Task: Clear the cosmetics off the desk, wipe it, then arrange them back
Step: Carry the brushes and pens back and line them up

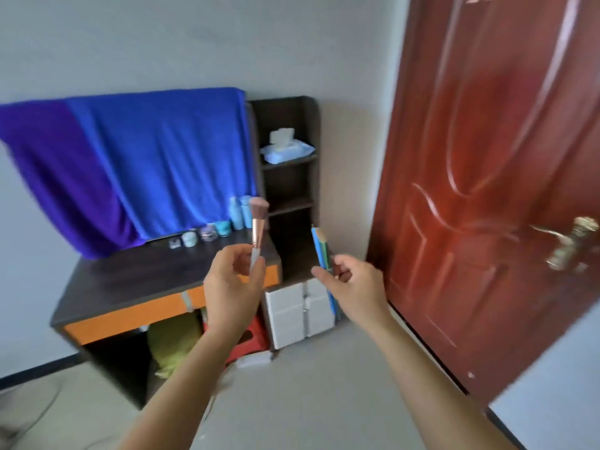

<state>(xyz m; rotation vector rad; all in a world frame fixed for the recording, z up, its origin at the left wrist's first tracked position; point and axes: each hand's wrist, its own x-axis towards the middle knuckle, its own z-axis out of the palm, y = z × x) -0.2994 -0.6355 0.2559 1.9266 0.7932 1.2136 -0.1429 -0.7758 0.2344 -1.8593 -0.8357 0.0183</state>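
Grey-walled room, red door [487, 190] standing at right. Blue cloth [156, 157] hanging behind the dark desk [136, 280]; jars and bottles [224, 222] sitting along its back edge. Left hand [232, 284], raised in front of the desk, pinching a makeup brush [258, 222] upright, bristles up. Right hand [354, 287] gripping pencils [319, 245], tips pointing up, leaning slightly left.

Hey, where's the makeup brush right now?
The left hand holds the makeup brush upright, bristles up, mid-frame in the head view, before the right end of the desk, left of the pencils in the right hand.
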